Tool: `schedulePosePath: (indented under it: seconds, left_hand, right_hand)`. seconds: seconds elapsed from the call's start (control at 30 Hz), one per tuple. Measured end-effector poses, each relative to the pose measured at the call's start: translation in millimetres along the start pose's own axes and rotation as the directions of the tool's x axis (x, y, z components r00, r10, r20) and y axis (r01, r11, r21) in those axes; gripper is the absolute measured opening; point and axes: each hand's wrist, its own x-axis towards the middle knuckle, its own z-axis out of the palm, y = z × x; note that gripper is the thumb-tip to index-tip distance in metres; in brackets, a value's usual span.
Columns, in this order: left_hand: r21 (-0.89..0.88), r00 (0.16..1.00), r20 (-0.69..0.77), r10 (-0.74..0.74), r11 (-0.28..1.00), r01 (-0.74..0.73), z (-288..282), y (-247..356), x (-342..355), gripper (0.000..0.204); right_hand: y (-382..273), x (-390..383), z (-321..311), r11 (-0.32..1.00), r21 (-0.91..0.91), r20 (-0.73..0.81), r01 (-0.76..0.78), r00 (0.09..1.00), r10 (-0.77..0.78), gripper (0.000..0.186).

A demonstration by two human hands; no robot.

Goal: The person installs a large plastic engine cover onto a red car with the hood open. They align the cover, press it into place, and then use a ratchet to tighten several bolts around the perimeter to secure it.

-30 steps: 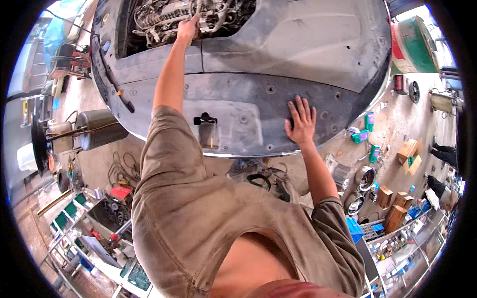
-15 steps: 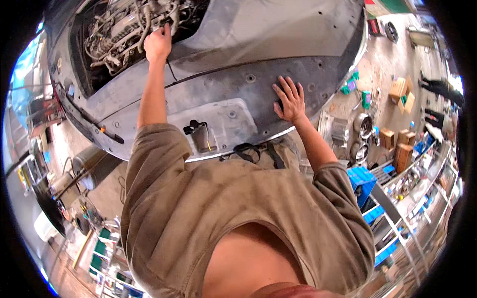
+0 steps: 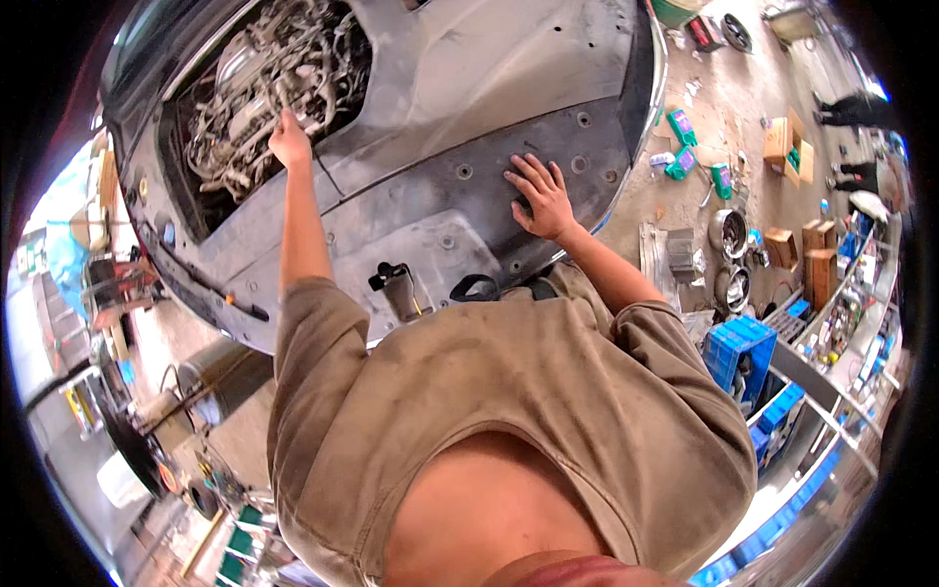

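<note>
A dusty dark grey panel of a car's front spreads ahead of me, with an engine full of pipes and hoses showing in its opening at the upper left. My left hand is over the near edge of that engine, index finger stretched out toward a pipe and the other fingers curled. I see nothing in it. Flat on the panel's right part rests my right hand, fingers spread. A black latch sits in a recess near my body, with a thin yellow piece beside it.
On the floor to the right are green bottles, an open cardboard box and round metal wheels. Blue crates stand near a metal rack at the lower right. A grey cylinder lies at the left.
My left hand has moved nearer to me across the engine, its index finger now stretched out. My right hand stays flat on the panel. The whole view has shifted.
</note>
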Motion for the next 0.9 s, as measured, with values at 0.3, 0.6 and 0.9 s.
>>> schedulePosePath:
  seconds: [0.3, 0.6, 0.9]
  left_hand:
    - [-0.686, 0.601, 0.682, -0.416, -0.081, 0.723, 51.3, -8.1, -282.1, 0.026]
    - [-0.690, 0.633, 0.720, -0.286, -0.191, 0.698, 80.4, 7.9, -344.5, 0.036]
    - [-0.614, 0.581, 0.790, -0.197, -0.248, 0.750, 76.4, 36.5, -356.3, 0.051]
  right_hand:
    - [-71.1, 27.0, -17.7, 0.770, 0.637, 0.026, 0.039, 0.997, -0.072, 0.039]
    - [-63.0, 25.8, -46.5, 0.836, 0.546, 0.119, 0.054, 0.983, -0.142, 0.049]
    - [-61.7, 14.8, -66.1, 0.884, 0.440, 0.126, 0.157, 0.964, -0.234, 0.030]
